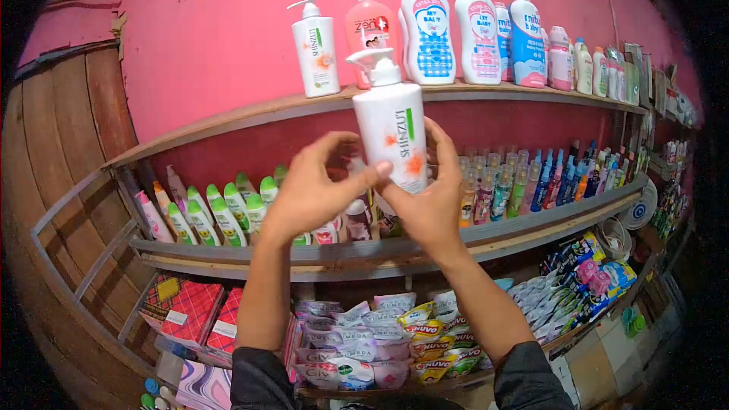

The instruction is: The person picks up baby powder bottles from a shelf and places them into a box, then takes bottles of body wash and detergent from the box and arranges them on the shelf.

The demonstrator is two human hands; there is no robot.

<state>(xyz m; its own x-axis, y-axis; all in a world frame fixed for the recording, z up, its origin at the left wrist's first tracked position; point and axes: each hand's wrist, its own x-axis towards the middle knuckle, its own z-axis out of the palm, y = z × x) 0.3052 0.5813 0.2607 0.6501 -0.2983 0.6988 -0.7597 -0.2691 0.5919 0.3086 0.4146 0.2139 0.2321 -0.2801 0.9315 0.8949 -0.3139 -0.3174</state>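
A white Shinzu'i pump bottle (391, 125) is upright at the centre, held in front of the shelves. My right hand (433, 201) is wrapped round its lower right side, with the thumb across the front. My left hand (323, 186) is at the bottle's lower left, its fingers curved and apart and the thumb tip at the bottle's edge. On the top shelf behind stand a similar white pump bottle (315, 53) and a pink Zen pump bottle (368, 26), partly hidden by the held bottle.
The top shelf (228, 121) also bears My Baby bottles (429, 34) at the right. Green-capped bottles (228, 216) and spray bottles (505, 190) line the middle shelf (205, 254). Below are refill pouches (357, 349) and red plaid boxes (182, 307).
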